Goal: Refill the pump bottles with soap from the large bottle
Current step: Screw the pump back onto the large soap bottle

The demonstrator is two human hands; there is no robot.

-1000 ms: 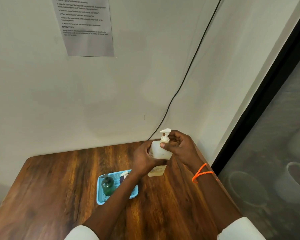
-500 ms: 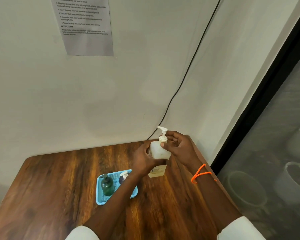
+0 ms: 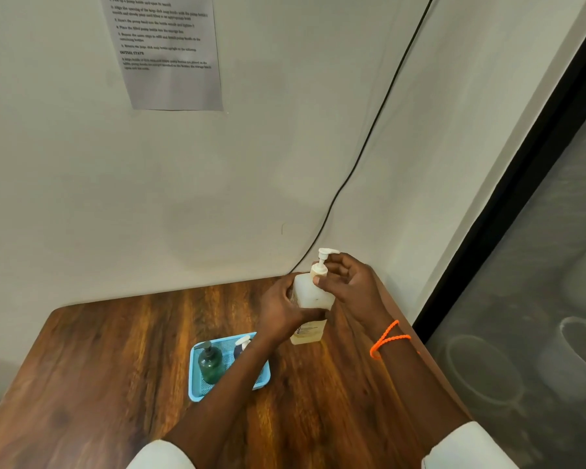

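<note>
Right now my left hand (image 3: 281, 308) is wrapped round the middle of the large bottle (image 3: 310, 301), fingers curled across its front, holding it upright on the far right part of the wooden table (image 3: 122, 360). My right hand (image 3: 347, 286) pinches the collar at the neck, thumb tip on the front of it, other fingers curled behind the white pump head (image 3: 324, 257), which stands above the bottle with its stem showing. I can't tell if the bottle's base touches the tabletop or sits just off it. An orange cord bracelet (image 3: 388, 338) loops my right wrist. Nearer me, left of the bottle, a blue mesh tray (image 3: 197, 384) holds a green pump bottle (image 3: 210, 365) upright, and beside it a darker pump bottle with a white head (image 3: 241, 346), partly hidden by my left forearm. Behind the table, a black cable (image 3: 369, 137) runs down the wall, and a printed sheet (image 3: 170, 52) is stuck up on the left.
</note>
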